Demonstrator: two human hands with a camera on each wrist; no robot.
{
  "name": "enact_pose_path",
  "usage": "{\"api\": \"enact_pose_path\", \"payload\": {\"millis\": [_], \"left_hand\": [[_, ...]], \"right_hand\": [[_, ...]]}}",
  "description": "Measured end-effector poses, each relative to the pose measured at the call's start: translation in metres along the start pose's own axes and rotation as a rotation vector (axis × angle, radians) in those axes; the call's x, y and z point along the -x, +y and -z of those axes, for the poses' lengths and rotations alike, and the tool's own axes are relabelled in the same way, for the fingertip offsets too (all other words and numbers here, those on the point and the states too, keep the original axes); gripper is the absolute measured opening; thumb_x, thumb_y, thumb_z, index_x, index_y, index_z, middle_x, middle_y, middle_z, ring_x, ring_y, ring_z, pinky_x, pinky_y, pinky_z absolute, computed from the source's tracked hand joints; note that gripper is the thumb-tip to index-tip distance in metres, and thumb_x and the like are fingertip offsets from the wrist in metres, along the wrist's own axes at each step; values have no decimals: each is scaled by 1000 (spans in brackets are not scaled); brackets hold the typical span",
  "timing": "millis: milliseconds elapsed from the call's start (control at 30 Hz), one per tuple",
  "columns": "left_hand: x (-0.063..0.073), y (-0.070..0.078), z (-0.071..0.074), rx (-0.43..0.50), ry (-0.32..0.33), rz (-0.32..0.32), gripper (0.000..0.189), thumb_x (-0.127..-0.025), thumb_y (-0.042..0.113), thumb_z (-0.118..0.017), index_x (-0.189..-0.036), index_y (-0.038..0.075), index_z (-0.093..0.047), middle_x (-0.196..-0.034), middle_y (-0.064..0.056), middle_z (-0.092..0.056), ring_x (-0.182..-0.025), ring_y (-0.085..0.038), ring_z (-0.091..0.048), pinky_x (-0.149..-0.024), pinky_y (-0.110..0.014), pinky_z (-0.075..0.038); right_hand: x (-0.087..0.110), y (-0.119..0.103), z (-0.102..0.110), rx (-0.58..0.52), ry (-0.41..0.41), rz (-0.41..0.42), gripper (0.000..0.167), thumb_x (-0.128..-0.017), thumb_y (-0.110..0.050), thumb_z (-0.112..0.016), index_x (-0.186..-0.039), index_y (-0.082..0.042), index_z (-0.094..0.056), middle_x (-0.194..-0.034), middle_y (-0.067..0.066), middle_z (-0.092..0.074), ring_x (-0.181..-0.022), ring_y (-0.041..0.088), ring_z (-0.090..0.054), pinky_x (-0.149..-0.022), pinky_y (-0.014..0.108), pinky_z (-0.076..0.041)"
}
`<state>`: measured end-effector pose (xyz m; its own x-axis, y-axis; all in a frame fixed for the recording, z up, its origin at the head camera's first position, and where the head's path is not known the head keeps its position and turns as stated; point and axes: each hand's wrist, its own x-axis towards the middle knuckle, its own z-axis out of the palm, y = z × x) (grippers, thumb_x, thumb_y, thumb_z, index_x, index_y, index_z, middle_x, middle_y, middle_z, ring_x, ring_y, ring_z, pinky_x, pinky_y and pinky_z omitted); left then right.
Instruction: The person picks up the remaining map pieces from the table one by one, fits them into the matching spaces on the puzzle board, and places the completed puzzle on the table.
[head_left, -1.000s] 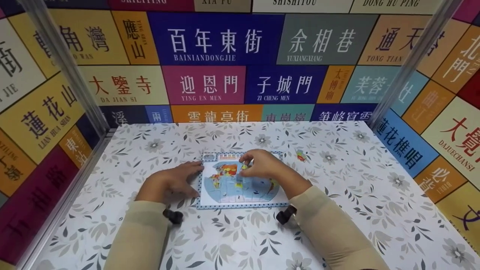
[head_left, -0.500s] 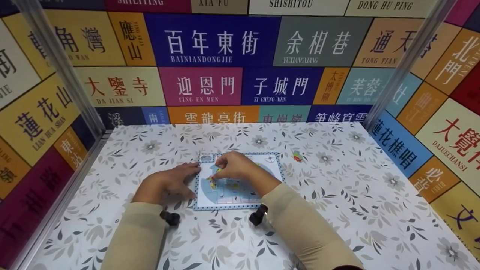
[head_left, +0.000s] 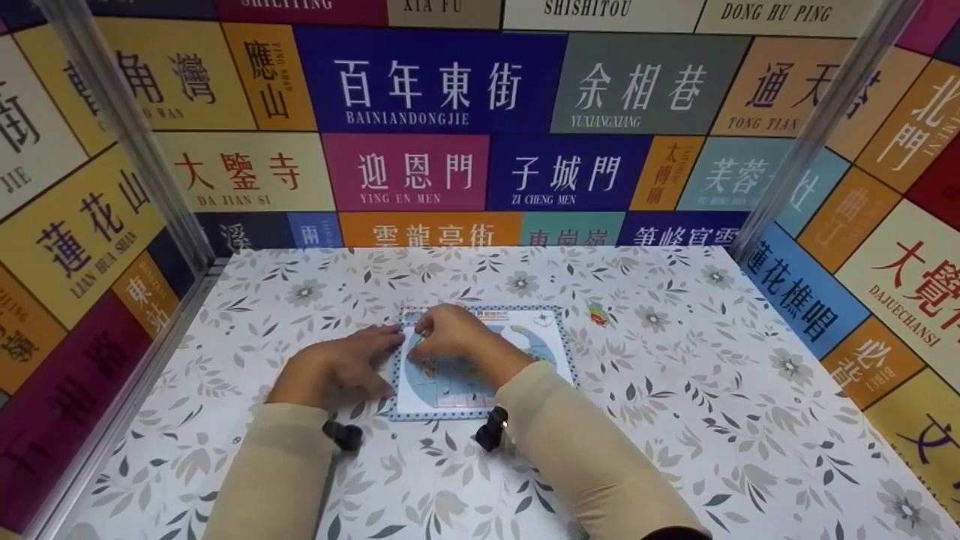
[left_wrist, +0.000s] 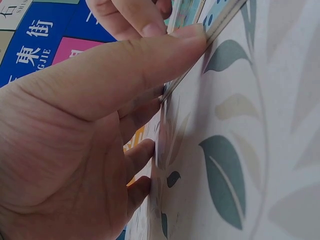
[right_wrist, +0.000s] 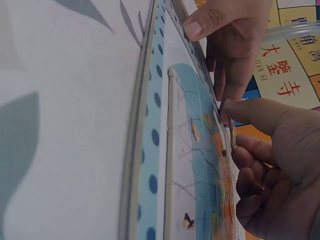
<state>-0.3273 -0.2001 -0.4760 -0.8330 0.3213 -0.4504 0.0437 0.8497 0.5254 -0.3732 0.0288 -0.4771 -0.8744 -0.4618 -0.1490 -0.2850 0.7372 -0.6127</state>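
A world map jigsaw puzzle [head_left: 454,396] lies in a flat board [head_left: 442,415] with a blue dotted border. My left hand [head_left: 341,361] rests at the board's left side, its thumb touching the edge in the left wrist view and its fingers loosely extended. My right hand [head_left: 461,334] is over the upper left of the map. Between its thumb and forefinger it pinches a thin puzzle piece [right_wrist: 232,132], seen edge-on in the right wrist view; its picture is hidden. Another colourful puzzle piece [head_left: 597,313] lies loose on the table, to the right of the board.
The white table [head_left: 712,420] has a grey leaf and flower pattern. Behind it stands a wall [head_left: 405,172] of coloured panels with Chinese lettering, and similar panels close off both sides. Each wrist carries a small black device [head_left: 491,429].
My right hand has moved left across the map, from its upper middle to its upper left, still pinching a piece. My left hand has stayed at the board's left edge.
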Motion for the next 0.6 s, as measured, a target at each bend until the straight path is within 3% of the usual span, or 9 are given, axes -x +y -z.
{"api": "enact_pose_path", "payload": {"millis": [133, 367, 600], "left_hand": [[0, 0, 0, -10, -1, -2, 107, -79, 41, -94, -167, 42, -34, -181, 15, -14, -171, -28, -2, -135, -68, -7], [0, 3, 2, -29, -17, 2, 106, -80, 41, -93, -167, 43, -33, -181, 16, -13, -171, -27, -1, -135, -69, -6], [2, 3, 2, 7, -19, 28, 106, -79, 39, -95, -166, 46, -34, -181, 17, -12, -171, -27, 0, -134, -70, -6]], "right_hand": [[-2, 0, -4, 8, 15, -28, 42, -81, -39, -92, -112, -15, -80, -94, -3, -73, -85, 16, -64, -78, 31, -54], [-2, -1, -4, 9, 21, -59, 44, -80, -39, -92, -112, -12, -78, -107, -1, -75, -95, 20, -67, -90, 36, -59], [-2, -1, -4, 36, 19, -32, 42, -80, -40, -92, -109, -13, -78, -108, 0, -76, -96, 19, -67, -92, 36, -59]]}}
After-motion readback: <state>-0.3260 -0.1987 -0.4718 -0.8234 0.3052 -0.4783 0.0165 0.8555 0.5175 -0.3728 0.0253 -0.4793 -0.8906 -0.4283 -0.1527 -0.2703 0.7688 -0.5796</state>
